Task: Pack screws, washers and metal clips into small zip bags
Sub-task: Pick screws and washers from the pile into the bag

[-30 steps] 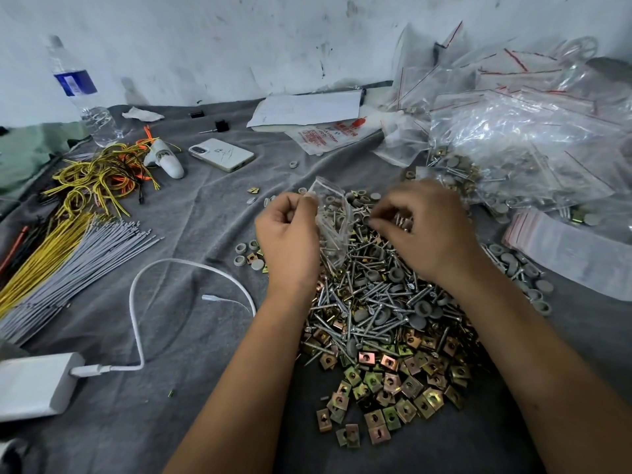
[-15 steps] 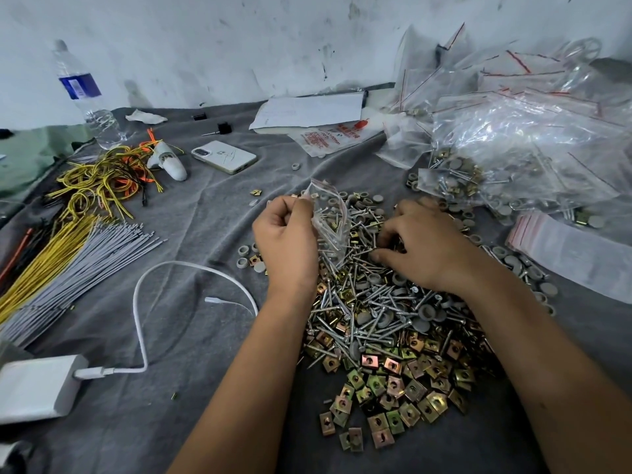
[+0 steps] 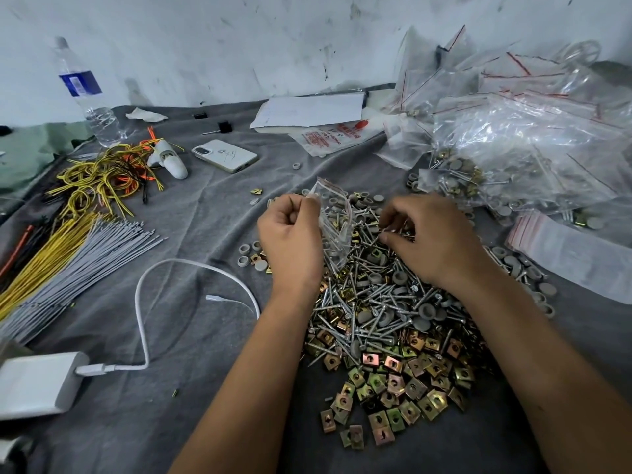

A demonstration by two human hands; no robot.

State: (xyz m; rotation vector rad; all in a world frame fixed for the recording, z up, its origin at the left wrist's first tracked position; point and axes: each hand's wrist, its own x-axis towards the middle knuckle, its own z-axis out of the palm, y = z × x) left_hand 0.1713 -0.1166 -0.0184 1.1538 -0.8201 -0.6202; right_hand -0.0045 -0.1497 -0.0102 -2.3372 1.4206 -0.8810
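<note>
Your left hand pinches the flimsy, slippery zip bag by its open rim over the middle of the cloth, while your right hand closes on thin, stiff screws, best gripped mid-shank.

I see the pile of screws at centre frame on the cloth, with the metal clips spread along its lower edge. My left hand sits at the pile's upper left, holding a small zip bag; my right hand is over the pile's upper right. Filled bags heap in the upper right. Wire bundles lie at the left edge, a phone above centre, a bottle upper left.
</note>
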